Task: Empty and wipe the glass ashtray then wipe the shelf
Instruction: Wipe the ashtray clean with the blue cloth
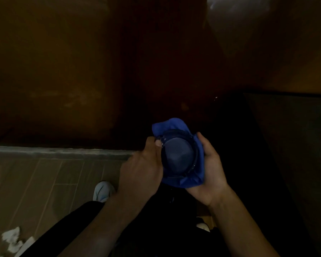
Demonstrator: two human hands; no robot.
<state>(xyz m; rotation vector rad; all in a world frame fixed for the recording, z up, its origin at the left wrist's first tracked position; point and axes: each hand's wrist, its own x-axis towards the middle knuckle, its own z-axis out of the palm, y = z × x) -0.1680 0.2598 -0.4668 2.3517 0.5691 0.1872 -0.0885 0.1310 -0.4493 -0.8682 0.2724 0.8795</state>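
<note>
Ashtray (180, 156) held between both hands above floor, nested in blue cloth (191, 180). Right hand (211, 175) cups cloth beneath, fingers curled. Left hand (143, 166) pinches rim, thumb apparently on edge; lighting dim.

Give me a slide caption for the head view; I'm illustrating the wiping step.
Left hand steadies the glass ashtray while the right hand cups it in a blue cloth.

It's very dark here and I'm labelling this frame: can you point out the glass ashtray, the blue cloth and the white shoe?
glass ashtray (180, 154): head view, on its round middle.
blue cloth (174, 124): head view, on the fold sticking up beyond the ashtray.
white shoe (103, 191): head view, on its upper, left of the left forearm.
</note>
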